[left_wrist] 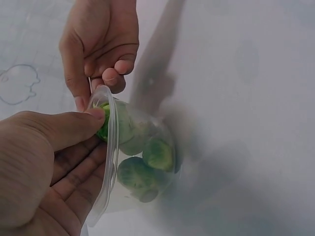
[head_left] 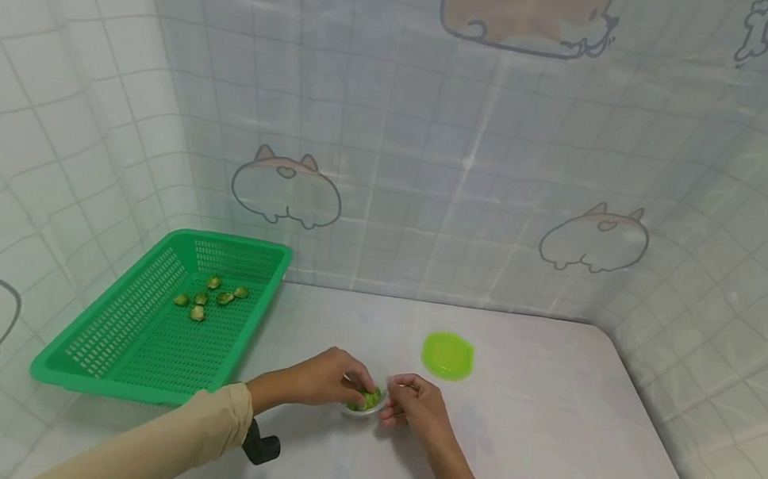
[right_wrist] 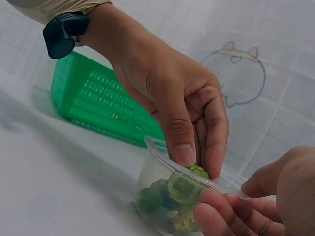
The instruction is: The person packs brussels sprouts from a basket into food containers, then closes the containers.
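Observation:
A clear round plastic tub (head_left: 362, 413) stands on the table between the two hands, with several Brussels sprouts (left_wrist: 139, 178) inside. My left hand (head_left: 329, 377) reaches over the rim from the left. Its thumb and fingers pinch a Brussels sprout (right_wrist: 199, 171) at the top of the pile, just inside the mouth. On the opposite side, my right hand (head_left: 422, 410) grips the tub's rim between thumb and fingers, its other fingers curled beside the wall. The sprout in the left hand is partly hidden by the fingers.
A green perforated basket (head_left: 237, 377) sits at the left with several Brussels sprouts (head_left: 198, 313) in it. Behind the right hand lies a bright green lid (head_left: 447, 355). Patterned curtains (head_left: 394, 153) surround the back and sides of the table.

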{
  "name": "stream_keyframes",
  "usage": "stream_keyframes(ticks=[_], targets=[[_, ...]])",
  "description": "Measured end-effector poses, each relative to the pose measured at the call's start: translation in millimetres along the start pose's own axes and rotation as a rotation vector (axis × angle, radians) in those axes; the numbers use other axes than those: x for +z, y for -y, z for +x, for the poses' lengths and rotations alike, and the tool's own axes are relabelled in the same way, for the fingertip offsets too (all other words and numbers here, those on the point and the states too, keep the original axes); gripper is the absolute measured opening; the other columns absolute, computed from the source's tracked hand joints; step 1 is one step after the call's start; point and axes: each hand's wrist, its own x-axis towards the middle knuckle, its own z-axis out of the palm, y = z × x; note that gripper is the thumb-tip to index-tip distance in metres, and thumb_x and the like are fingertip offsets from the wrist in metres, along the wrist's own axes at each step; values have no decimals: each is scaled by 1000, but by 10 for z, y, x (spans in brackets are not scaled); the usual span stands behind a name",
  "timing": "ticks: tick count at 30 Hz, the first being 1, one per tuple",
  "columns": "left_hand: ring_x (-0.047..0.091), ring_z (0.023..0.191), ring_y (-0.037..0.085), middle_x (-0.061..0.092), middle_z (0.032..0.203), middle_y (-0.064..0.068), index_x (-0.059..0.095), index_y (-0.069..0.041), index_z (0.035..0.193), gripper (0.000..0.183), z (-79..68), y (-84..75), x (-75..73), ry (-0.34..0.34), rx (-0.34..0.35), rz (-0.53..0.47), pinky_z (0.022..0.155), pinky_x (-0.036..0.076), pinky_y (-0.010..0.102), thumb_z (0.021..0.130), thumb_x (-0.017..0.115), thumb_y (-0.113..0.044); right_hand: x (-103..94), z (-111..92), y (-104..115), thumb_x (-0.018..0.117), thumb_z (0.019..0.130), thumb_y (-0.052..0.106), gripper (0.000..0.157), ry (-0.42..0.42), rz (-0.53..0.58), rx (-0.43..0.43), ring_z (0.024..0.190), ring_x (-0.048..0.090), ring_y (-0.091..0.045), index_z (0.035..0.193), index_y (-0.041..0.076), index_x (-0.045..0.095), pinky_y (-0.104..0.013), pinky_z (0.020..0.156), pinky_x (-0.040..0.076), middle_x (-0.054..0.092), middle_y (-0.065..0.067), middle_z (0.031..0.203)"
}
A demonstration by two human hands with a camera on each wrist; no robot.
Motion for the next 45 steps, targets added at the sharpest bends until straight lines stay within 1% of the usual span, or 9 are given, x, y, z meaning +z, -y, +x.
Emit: stream_keyframes(ticks=[7, 15, 18, 25, 33, 38, 42, 45], targets=[[70, 93, 6, 76, 102, -2, 78, -8, 104, 16, 9, -26, -10, 17, -13, 72, 81, 55, 17, 88, 78, -6, 10, 1, 11, 64, 99, 23, 40, -2, -3, -2, 67, 72, -18, 123, -8, 59, -33, 64, 62, 68, -7, 80], [67, 90, -1, 75, 100, -8, 78, -12, 103, 15, 30, -9, 28, 20, 1, 158, 79, 55, 17, 89, 78, -10, 6, -12, 29, 64, 100, 22, 38, -8, 4, 6, 66, 72, -18, 122, -8, 59, -33, 64, 62, 68, -7, 79], [68, 89, -1, 75, 99, -9, 78, -12, 103, 14, 33, -8, 36, 15, 7, 169, 79, 56, 18, 89, 78, -10, 6, -17, 31, 64, 100, 23, 39, -5, 8, 0, 66, 72, -18, 123, -8, 59, -34, 64, 62, 68, -7, 79], [68, 90, 0, 75, 100, -6, 77, -11, 104, 15, 24, -19, 41, -1, 29, 199, 82, 59, 26, 90, 77, -10, -4, -8, 20, 63, 101, 23, 38, 1, 16, -7, 66, 72, -18, 123, -8, 58, -35, 64, 62, 68, -7, 79], [69, 93, 3, 76, 103, -4, 77, -11, 106, 16, 8, -44, 20, -7, 25, 213, 84, 58, 27, 90, 77, -15, -10, 9, 17, 61, 101, 15, 34, 19, 19, -6, 66, 71, -19, 121, -12, 57, -35, 63, 62, 68, -9, 78], [70, 98, 9, 76, 105, -3, 77, -11, 109, 19, -17, -48, -9, -25, 30, 239, 87, 58, 33, 91, 77, -17, -10, 14, -4, 61, 101, 20, 37, 13, 17, -3, 65, 71, -18, 123, -10, 57, -35, 63, 62, 68, -6, 78], [71, 101, 14, 76, 107, -1, 77, -10, 110, 19, -46, -61, -45, -38, 45, 233, 89, 58, 37, 92, 76, -16, -13, 26, -22, 62, 102, 21, 38, 12, 15, 0, 66, 71, -18, 124, -10, 57, -36, 64, 62, 67, -6, 79], [70, 103, 15, 76, 109, 1, 76, -9, 111, 20, -69, -51, -72, -51, 52, 206, 91, 58, 40, 92, 75, -16, -16, 34, -34, 61, 102, 19, 38, 14, 17, 3, 66, 71, -18, 124, -11, 57, -37, 65, 62, 67, -7, 80]])
